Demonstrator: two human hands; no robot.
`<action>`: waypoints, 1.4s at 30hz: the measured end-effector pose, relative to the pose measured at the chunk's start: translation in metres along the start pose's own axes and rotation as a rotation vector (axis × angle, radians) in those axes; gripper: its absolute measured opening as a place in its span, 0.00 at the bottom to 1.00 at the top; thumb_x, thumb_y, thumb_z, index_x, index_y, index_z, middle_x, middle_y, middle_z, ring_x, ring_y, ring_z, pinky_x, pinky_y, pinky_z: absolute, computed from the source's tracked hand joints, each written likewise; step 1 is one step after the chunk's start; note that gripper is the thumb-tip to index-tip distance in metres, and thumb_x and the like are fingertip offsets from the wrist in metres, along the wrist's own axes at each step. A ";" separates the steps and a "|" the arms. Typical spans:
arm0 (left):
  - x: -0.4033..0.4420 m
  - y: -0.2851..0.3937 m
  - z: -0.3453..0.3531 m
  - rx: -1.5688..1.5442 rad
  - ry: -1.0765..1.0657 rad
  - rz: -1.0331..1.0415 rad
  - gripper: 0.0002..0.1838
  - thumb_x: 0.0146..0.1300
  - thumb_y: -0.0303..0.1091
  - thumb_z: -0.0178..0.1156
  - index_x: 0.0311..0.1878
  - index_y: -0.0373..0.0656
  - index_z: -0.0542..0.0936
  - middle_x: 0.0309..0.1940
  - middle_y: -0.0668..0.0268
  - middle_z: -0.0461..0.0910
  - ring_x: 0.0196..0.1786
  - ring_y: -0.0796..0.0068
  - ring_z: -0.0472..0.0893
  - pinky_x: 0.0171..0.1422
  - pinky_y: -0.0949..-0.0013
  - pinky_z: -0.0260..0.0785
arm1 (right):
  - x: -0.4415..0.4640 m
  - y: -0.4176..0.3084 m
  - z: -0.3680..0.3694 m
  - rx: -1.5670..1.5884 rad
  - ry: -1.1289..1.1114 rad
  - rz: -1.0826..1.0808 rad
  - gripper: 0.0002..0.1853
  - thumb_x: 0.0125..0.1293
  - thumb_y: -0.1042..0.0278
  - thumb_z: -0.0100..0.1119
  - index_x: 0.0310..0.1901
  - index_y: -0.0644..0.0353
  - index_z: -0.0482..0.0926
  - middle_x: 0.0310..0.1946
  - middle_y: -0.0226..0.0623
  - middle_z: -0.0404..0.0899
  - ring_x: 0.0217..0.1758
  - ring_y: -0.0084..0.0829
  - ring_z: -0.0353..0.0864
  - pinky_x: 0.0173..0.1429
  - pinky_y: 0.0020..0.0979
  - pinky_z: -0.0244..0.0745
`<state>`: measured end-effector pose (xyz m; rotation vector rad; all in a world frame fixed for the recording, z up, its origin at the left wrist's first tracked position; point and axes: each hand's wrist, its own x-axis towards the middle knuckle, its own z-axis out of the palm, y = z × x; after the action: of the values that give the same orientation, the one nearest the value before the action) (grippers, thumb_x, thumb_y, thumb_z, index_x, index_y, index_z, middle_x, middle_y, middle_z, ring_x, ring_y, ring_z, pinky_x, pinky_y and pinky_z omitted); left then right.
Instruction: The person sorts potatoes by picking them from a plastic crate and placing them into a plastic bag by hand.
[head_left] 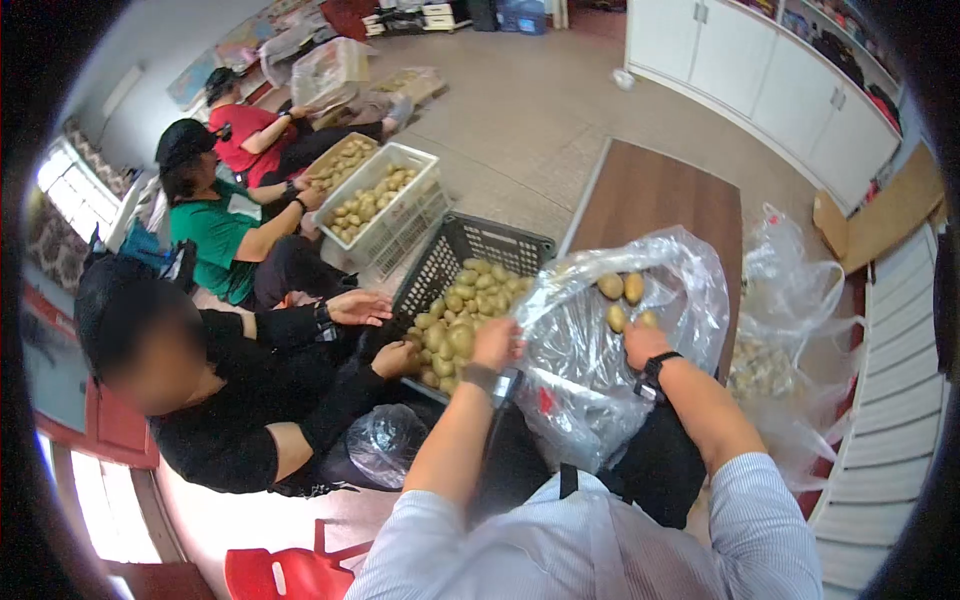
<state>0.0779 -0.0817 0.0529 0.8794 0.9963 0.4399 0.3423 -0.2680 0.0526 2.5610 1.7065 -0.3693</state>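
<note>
A large clear plastic bag [570, 345] lies open in front of me, partly on the brown table and over my lap. My left hand [495, 345] is closed on the bag's left edge, beside the crate. Inside the bag's mouth, my right hand [645, 345] has its fingers around a potato [648, 318], partly hidden by them. Several more potatoes [633, 288] rest together just beyond it. To my left stands a black perforated crate [490, 235] holding many yellowish potatoes [465, 305].
Beside the crate sits a co-worker in black [230, 400], hands at its near side. Two other people sit farther back by a white crate [410, 155] of potatoes. A brown table [660, 190] is ahead, filled plastic bags [780, 340] at right, a red stool [285, 570] at lower left.
</note>
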 end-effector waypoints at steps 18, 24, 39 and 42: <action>-0.003 0.001 0.010 -0.047 -0.069 -0.028 0.14 0.64 0.38 0.53 0.47 0.40 0.71 0.38 0.63 0.76 0.28 0.68 0.79 0.28 0.66 0.68 | -0.031 -0.028 -0.076 1.475 -0.190 0.181 0.11 0.62 0.59 0.56 0.40 0.57 0.73 0.24 0.26 0.71 0.19 0.18 0.67 0.18 0.21 0.58; -0.034 0.005 0.037 0.133 -0.162 0.041 0.17 0.63 0.45 0.54 0.48 0.43 0.72 0.41 0.62 0.79 0.29 0.68 0.78 0.29 0.69 0.65 | -0.080 -0.092 -0.037 1.885 -0.442 0.202 0.13 0.68 0.55 0.46 0.44 0.55 0.73 0.26 0.27 0.73 0.20 0.19 0.68 0.20 0.22 0.62; -0.059 -0.009 0.063 0.348 -0.492 -0.199 0.24 0.60 0.48 0.60 0.50 0.37 0.74 0.43 0.57 0.80 0.34 0.59 0.82 0.33 0.59 0.75 | -0.090 -0.121 -0.032 1.862 -0.360 0.172 0.19 0.74 0.47 0.38 0.41 0.55 0.71 0.25 0.27 0.71 0.18 0.16 0.62 0.21 0.20 0.57; -0.048 -0.002 0.050 0.214 -0.623 -0.327 0.24 0.59 0.46 0.62 0.51 0.38 0.75 0.43 0.57 0.80 0.41 0.58 0.81 0.43 0.59 0.75 | -0.084 -0.126 -0.034 1.767 -0.306 0.157 0.18 0.73 0.50 0.43 0.41 0.58 0.71 0.23 0.27 0.72 0.17 0.15 0.63 0.19 0.19 0.58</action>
<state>0.0969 -0.1374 0.0894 0.9414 0.5931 -0.2203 0.2022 -0.2885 0.1165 2.8083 0.9731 -3.0858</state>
